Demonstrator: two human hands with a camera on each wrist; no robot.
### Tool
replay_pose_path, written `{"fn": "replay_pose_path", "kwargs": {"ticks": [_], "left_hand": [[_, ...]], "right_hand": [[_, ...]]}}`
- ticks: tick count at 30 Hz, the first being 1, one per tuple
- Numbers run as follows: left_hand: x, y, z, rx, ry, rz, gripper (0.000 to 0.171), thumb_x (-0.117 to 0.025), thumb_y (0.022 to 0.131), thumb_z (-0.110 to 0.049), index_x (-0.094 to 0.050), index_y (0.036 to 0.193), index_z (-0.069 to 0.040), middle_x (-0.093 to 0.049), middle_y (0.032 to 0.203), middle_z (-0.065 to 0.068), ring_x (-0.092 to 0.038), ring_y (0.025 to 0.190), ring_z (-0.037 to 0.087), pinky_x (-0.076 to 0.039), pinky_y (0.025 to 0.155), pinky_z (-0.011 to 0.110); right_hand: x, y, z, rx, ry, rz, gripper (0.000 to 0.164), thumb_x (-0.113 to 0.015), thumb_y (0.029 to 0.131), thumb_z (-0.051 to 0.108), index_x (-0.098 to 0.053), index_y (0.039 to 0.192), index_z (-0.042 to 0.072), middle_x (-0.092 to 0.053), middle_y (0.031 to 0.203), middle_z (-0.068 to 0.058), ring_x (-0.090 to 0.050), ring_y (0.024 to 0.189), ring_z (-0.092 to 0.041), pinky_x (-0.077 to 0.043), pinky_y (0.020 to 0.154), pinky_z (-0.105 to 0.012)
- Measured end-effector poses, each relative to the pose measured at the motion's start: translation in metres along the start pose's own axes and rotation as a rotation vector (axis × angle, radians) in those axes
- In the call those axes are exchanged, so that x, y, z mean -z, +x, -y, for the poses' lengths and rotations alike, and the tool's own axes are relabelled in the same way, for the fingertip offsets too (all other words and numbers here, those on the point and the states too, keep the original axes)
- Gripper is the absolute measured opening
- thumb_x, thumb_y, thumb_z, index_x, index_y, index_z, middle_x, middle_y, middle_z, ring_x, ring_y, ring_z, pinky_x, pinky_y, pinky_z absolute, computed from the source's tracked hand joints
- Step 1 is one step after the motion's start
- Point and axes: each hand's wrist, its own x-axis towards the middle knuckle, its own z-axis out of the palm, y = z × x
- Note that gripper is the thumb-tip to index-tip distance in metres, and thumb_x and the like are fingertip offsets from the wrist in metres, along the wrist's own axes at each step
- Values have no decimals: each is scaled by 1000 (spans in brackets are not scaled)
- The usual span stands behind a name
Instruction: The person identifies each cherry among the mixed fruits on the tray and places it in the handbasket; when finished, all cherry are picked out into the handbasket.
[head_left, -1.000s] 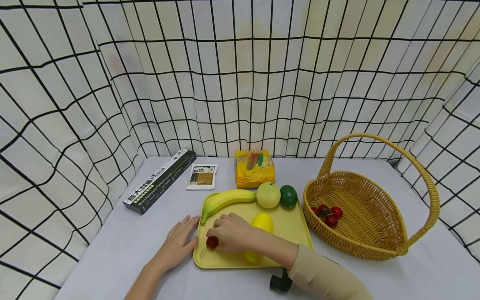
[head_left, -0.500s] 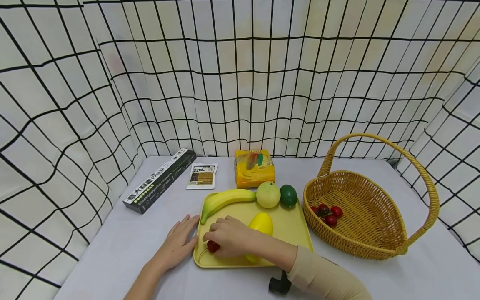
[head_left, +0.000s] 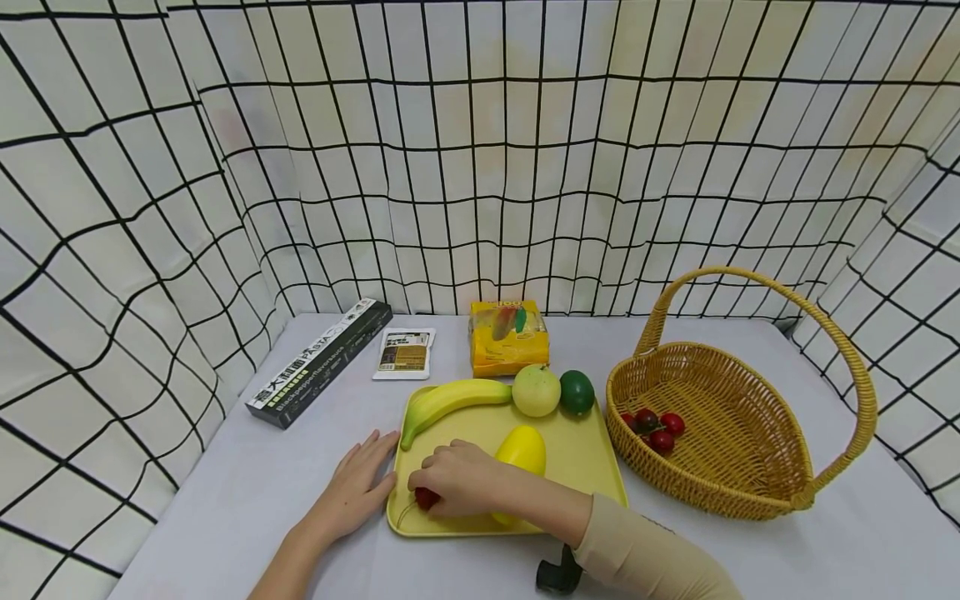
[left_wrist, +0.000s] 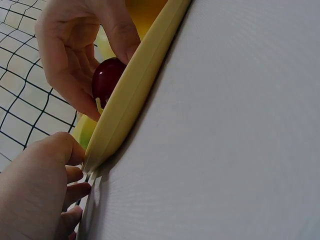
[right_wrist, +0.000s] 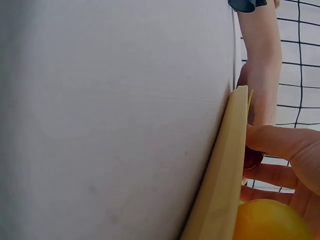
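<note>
On the yellow tray (head_left: 585,500), my right hand (head_left: 461,479) pinches a dark red cherry (left_wrist: 107,77) between thumb and fingers, near the tray's front left corner. The cherry's thin stem points toward that corner. My left hand (head_left: 358,487) lies beside the tray with straight fingers, their tips touching its left rim. A yellow oval fruit (head_left: 522,450) lies partly hidden under my right forearm. Along the tray's back are a banana (head_left: 453,400), a pale green round fruit (head_left: 536,390) and a dark green fruit (head_left: 577,392).
A wicker basket (head_left: 738,417) with a tall handle stands right of the tray, several red cherries (head_left: 662,442) inside. Behind the tray lie a yellow packet (head_left: 510,342), a small white sachet (head_left: 405,354) and a long black pasta box (head_left: 318,362). Black-and-white grid cloth surrounds the table.
My right hand has moved slightly toward the tray's front, the cherry shifting with it and becoming more covered by the fingers. My left hand has stayed put.
</note>
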Motion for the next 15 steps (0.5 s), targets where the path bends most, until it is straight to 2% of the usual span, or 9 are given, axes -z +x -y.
{"fn": "replay_pose_path", "kwargs": {"ticks": [15], "left_hand": [[-1, 1, 1, 19, 6, 20, 56, -52, 92, -18, -32, 141, -3, -36, 143, 14, -20, 135, 34, -10, 109, 51]], "right_hand": [[1, -4, -4, -1, 26, -8, 27, -63, 85, 36, -63, 108, 22, -60, 84, 13, -49, 71, -3, -39, 63, -17]]}}
